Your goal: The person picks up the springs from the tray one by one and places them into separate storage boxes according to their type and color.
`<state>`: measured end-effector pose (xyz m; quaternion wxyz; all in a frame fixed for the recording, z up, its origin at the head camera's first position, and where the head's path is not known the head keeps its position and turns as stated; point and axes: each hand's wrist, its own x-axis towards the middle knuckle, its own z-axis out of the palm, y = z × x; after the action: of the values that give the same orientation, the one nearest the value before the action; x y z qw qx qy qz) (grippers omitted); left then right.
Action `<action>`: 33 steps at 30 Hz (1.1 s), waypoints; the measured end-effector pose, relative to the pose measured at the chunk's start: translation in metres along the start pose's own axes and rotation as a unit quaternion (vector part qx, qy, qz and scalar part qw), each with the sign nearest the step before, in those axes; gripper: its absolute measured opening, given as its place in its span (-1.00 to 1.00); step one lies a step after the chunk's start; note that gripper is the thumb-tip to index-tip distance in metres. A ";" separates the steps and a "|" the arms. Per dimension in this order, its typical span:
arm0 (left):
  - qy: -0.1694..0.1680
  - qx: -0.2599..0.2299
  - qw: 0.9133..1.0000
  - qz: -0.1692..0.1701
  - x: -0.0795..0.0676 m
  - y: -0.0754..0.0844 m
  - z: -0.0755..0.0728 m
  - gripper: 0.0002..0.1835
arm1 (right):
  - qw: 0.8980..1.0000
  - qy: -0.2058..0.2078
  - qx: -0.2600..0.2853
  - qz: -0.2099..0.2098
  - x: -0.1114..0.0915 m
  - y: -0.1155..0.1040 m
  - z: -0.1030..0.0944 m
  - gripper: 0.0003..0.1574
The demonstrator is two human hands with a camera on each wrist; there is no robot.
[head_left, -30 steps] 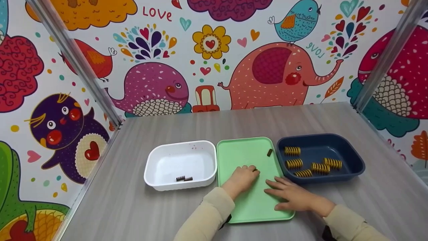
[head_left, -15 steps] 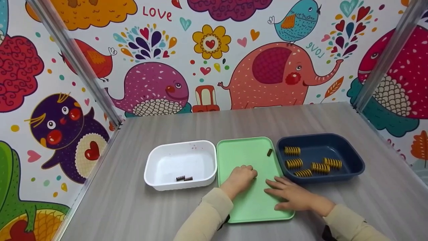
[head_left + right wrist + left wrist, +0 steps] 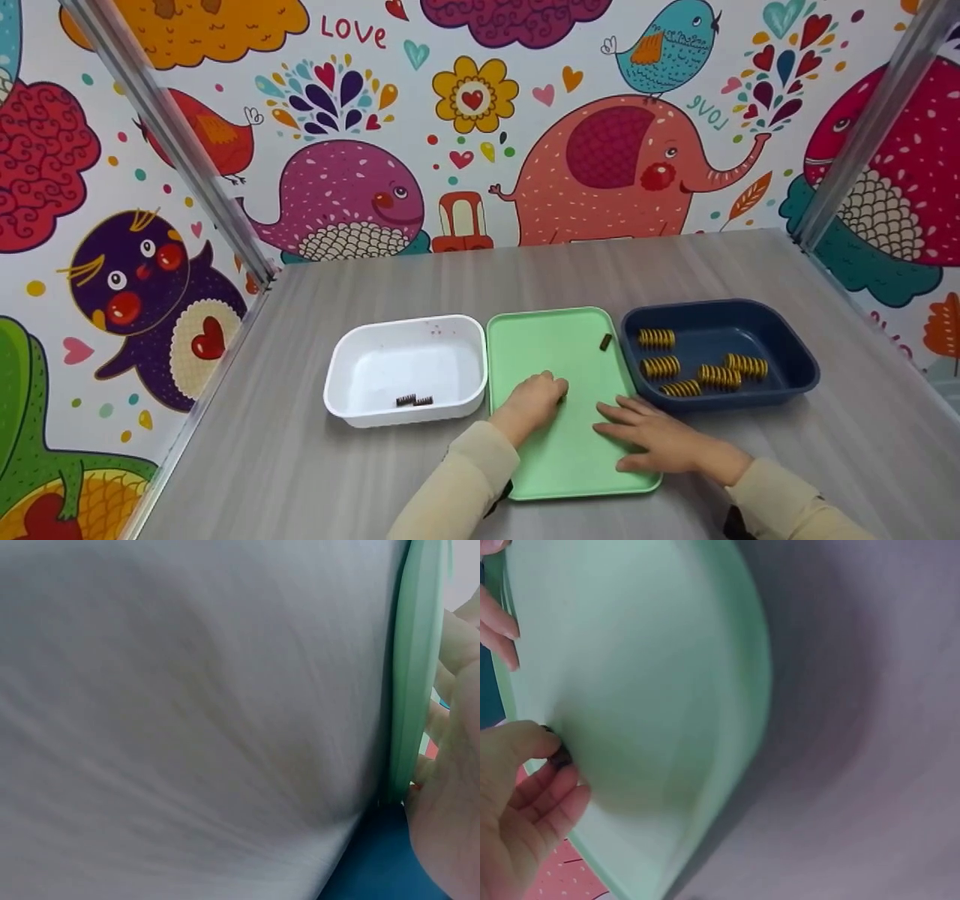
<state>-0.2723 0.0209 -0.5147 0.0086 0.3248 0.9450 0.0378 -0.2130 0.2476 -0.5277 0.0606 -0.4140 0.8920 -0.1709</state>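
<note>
Over the middle of the light green tray [image 3: 570, 469], my left hand [image 3: 529, 405] pinches a small dark spring [image 3: 560, 756] between thumb and fingers; the fingers cover most of it in the head view. My right hand [image 3: 654, 436] rests with spread, straight fingers on the tray's right side, close by the navy bin. Another small dark spring [image 3: 605, 342] lies near the tray's far right corner. Two small dark springs [image 3: 406, 400] lie in the white bin [image 3: 331, 401] to the left. Inside the navy bin [image 3: 806, 375] on the right are several larger yellow-and-black springs [image 3: 718, 376].
The two bins stand close against either side of the tray on a grey wood-grain table [image 3: 247, 450]. Behind rises a panel printed with cartoon animals [image 3: 600, 172], with metal posts [image 3: 176, 142] at the sides.
My left hand has drawn slightly left across the tray, its fingers closing in around the small dark spring. The right hand has stayed in place.
</note>
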 end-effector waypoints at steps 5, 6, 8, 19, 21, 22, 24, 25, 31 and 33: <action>-0.016 0.007 1.000 -0.004 -0.002 -0.002 -0.003 -0.97 | 1.000 0.000 0.001 -0.001 0.000 0.000 0.000 -0.32; -0.014 0.004 1.000 -0.004 -0.003 -0.002 -0.004 -0.97 | 1.000 0.000 0.001 0.000 0.000 0.001 0.000 -0.32; -0.010 -0.001 1.000 -0.003 -0.003 -0.003 -0.006 -0.97 | 1.000 0.000 0.000 0.001 0.000 0.001 0.001 -0.32; 0.022 -0.008 1.000 0.002 -0.003 -0.008 -0.022 -0.87 | 1.000 -0.006 0.006 0.002 0.000 0.000 -0.001 -0.30; 0.042 -0.002 0.999 0.006 -0.003 -0.011 -0.026 -0.85 | 1.000 -0.007 0.007 0.001 0.000 -0.001 -0.001 -0.30; 0.054 -0.001 0.999 0.010 -0.004 -0.012 -0.028 -0.85 | 1.000 -0.007 0.009 0.002 0.000 -0.001 -0.001 -0.30; 0.082 0.003 0.996 0.016 -0.005 -0.017 -0.033 -0.85 | 1.000 -0.005 0.009 0.002 0.000 0.000 -0.001 -0.30; 0.096 0.005 0.995 0.017 -0.005 -0.019 -0.036 -0.86 | 1.000 -0.002 0.007 0.001 0.000 0.001 0.000 -0.30; 0.136 -0.001 0.991 0.001 -0.009 -0.037 -0.050 -0.86 | 1.000 0.009 0.002 -0.009 0.000 0.004 0.003 -0.30; 0.141 0.001 0.990 -0.003 -0.011 -0.043 -0.053 -0.86 | 1.000 0.013 0.002 -0.014 -0.001 0.005 0.004 -0.30</action>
<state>-0.2926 -0.0232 -0.4652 -0.1247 0.3137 0.9377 0.0821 -0.2153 0.2502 -0.5333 0.0474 -0.4239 0.8866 -0.1791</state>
